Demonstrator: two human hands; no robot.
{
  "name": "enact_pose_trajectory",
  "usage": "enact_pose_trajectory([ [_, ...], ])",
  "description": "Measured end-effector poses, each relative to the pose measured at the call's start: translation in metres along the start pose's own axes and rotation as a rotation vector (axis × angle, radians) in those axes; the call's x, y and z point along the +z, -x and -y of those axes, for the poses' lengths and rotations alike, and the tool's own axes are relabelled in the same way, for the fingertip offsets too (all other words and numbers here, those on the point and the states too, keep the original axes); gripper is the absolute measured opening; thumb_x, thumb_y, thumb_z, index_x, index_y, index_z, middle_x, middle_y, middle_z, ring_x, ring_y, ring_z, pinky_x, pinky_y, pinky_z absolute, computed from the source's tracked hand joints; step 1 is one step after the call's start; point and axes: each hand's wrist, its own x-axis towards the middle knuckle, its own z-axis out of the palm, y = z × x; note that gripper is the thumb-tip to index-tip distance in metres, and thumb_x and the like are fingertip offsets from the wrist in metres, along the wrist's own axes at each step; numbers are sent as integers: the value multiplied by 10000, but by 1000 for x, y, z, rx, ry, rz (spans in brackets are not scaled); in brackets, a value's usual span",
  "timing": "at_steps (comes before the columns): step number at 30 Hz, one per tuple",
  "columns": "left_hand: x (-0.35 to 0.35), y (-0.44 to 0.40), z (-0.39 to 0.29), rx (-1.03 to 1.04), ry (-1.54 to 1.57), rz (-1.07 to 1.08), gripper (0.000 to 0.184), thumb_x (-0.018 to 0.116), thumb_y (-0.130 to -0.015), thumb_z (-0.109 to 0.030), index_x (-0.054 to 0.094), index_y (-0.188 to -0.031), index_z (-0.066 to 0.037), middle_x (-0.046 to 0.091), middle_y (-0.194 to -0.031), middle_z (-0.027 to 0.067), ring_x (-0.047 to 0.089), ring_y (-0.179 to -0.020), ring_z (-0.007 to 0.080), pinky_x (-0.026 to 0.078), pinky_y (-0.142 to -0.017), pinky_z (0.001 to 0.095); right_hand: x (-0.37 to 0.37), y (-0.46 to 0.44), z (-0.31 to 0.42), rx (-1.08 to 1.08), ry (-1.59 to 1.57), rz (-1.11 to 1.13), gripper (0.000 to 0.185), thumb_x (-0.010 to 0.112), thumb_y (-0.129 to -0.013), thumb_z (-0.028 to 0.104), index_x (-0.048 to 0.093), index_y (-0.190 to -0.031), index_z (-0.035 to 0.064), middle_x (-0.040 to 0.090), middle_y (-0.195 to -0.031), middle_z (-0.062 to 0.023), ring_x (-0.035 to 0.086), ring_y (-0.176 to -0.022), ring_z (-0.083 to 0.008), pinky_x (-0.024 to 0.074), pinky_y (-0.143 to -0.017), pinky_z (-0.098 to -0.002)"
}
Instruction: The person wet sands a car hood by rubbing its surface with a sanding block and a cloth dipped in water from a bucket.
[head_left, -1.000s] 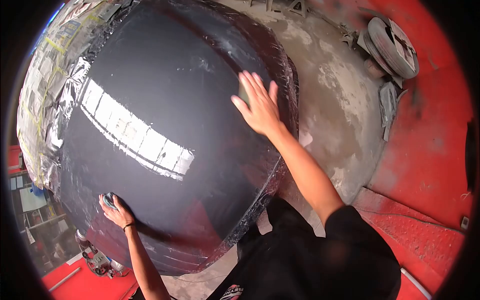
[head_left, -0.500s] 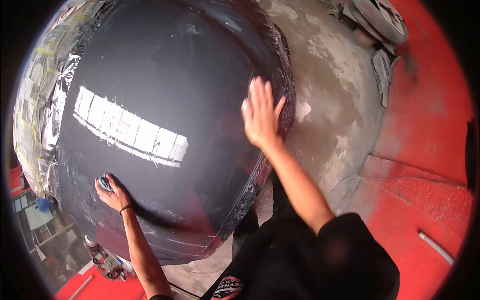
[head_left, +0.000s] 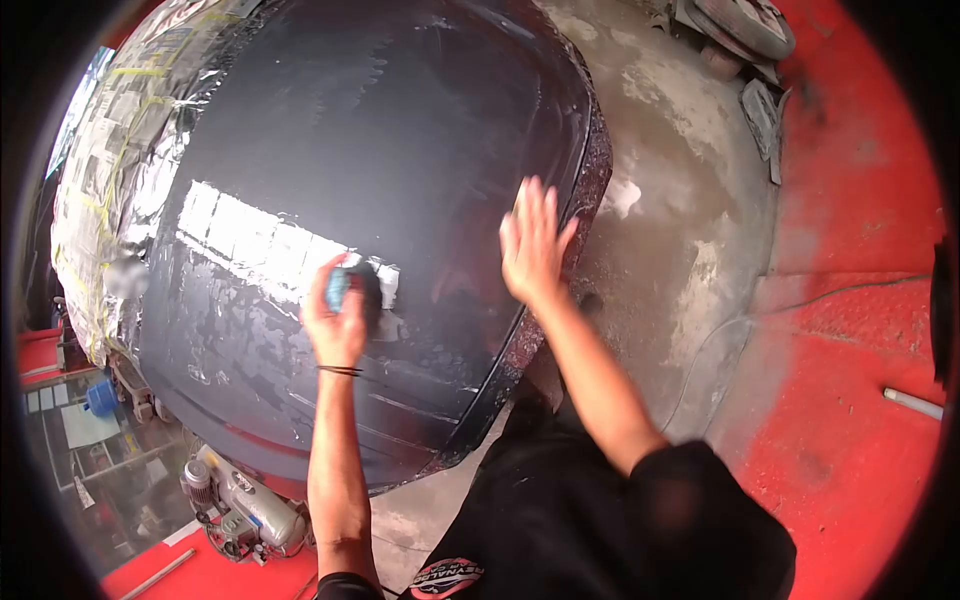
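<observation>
A dark grey car hood with a wet, glossy surface fills the middle of the view. My left hand is closed around a bluish-green sponge over the hood, beside a bright window reflection. Whether the sponge touches the surface I cannot tell. Near the hood's right edge, my right hand lies with its fingers stretched out, palm down. What is under that palm is hidden.
Newspaper and plastic masking covers the car at left. An air compressor stands at lower left near a blue container. Wet concrete floor runs along the right, beside a red-painted floor area with a pale tube.
My left hand has moved right and farther up the hood with the sponge. Wet streaks show where it was before. My right hand stays near the hood's edge, and the view has shifted somewhat.
</observation>
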Motion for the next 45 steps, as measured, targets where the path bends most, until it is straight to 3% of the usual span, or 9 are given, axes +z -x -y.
enact_pose_trajectory([
  [3,44,4,-27,47,-83,189,117,765,-1007,-68,761,-1118,-33,757,-910,77,710,-815,163,584,-757,340,1,70,17,-97,-6,114,649,378,-1191,410,299,-1775,140,229,-1861,-78,164,-1722,-351,41,-1305,-781],
  [9,109,-49,-60,116,-390,295,359,745,-992,-405,760,-1005,-47,749,-831,242,736,-840,484,588,-753,529,13,-8,20,65,-50,-45,601,432,-1175,305,354,-1746,133,317,-1825,-66,228,-1703,-346,80,-1284,-809],
  [15,66,-71,-54,-12,-507,242,437,722,-960,-474,780,-1044,-49,784,-911,239,761,-921,468,584,-838,554,17,99,103,-413,-130,110,637,611,-1054,273,485,-1674,196,422,-1760,-12,277,-1683,-340,81,-1300,-810],
  [20,-60,-56,57,-56,-449,-178,312,729,-1013,-332,728,-1161,-58,763,-1142,204,734,-1073,414,575,-935,474,27,-48,73,-349,-188,-86,478,442,-1170,268,573,-1618,165,529,-1701,-27,395,-1629,-315,145,-1334,-735],
  [24,-125,-18,139,9,-550,-287,349,720,-1057,-304,677,-1346,-113,653,-1473,157,527,-1480,369,337,-1253,545,13,-73,57,69,-1103,23,565,483,-1176,450,566,-1612,100,582,-1649,-92,453,-1590,-310,143,-1350,-687],
  [28,-113,-1,134,54,-655,-325,369,708,-1054,-278,644,-1348,-64,622,-1489,194,517,-1479,378,322,-1273,548,-65,-54,57,658,-2218,159,1000,602,-1016,789,426,-1658,44,545,-1627,-135,461,-1540,-332,191,-1357,-618],
  [34,-112,-3,130,45,-736,-349,375,719,-1032,-281,646,-1327,-62,632,-1450,200,550,-1425,387,355,-1244,547,-21,-19,130,-236,-630,-59,505,564,-1148,184,517,-1636,63,532,-1676,-171,520,-1538,-336,402,-1270,-544],
  [39,-111,-2,119,-2,-740,-348,360,720,-1034,-289,656,-1314,-71,624,-1476,204,536,-1452,377,350,-1252,546,29,98,179,-731,-83,328,653,400,-1171,535,407,-1736,209,320,-1834,7,206,-1713,-291,22,-1317,-787],
  [45,-110,-1,120,-31,-700,-339,366,706,-1044,-281,649,-1340,-73,614,-1510,210,501,-1504,377,299,-1296,566,40,-107,162,-445,189,130,640,329,-1199,490,343,-1754,171,265,-1851,-32,182,-1715,-320,80,-1300,-808],
])
